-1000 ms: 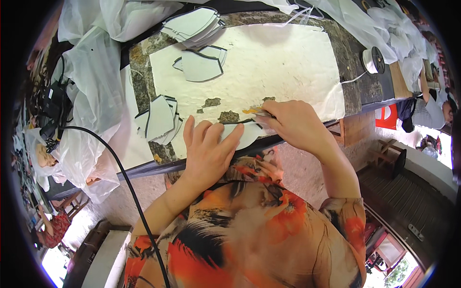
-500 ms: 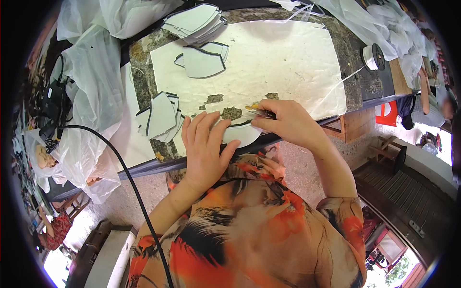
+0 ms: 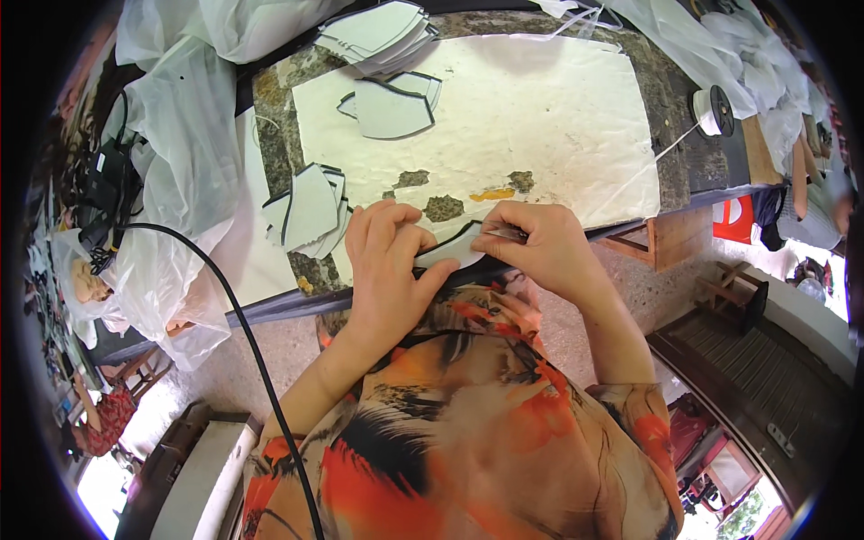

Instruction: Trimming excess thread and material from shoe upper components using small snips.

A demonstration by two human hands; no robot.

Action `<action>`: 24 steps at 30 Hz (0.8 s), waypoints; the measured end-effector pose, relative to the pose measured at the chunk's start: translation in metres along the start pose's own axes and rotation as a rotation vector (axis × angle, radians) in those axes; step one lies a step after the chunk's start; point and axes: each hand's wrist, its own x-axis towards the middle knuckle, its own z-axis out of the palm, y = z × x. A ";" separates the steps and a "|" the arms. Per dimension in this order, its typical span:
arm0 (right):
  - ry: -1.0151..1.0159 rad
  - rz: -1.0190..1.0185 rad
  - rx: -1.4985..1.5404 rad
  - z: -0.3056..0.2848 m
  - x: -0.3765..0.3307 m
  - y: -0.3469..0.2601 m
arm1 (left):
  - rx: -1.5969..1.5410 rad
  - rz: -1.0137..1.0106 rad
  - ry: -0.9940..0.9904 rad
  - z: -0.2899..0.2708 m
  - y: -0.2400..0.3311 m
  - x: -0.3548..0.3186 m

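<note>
Along the near edge of the tabletop (image 3: 717, 162), the left hand (image 3: 387, 256) and right hand (image 3: 538, 245) (slightly apart) are gripping opposite ends of a pale, dark-rimmed panel (image 3: 456, 250); uneven pulling could be puckering its rim. Toward the far edge, similar panels (image 3: 373, 36) are lying stacked.

The left forearm (image 3: 315, 391) slants up from the lower left toward the middle of the frame, its wrist nearly straight. The left grip (image 3: 387, 256) is palm down, fingers loosely bent toward the top of the frame, thumb stretched out to the right. The right forearm (image 3: 612, 324) rises from right of centre and leans left. The right grip (image 3: 538, 245), near the left one, points leftward with knuckles bent, thumb and forefinger tips drawn together in a pinch.
</note>
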 end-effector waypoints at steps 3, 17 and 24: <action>0.028 -0.011 0.012 0.005 0.001 0.004 | -0.010 0.000 -0.027 -0.006 0.003 0.003; -0.012 -0.016 0.285 0.001 0.001 0.000 | -0.039 0.001 -0.019 -0.008 -0.005 0.008; -0.035 -0.013 0.225 0.000 0.000 0.001 | -0.004 0.008 0.025 -0.003 -0.005 0.010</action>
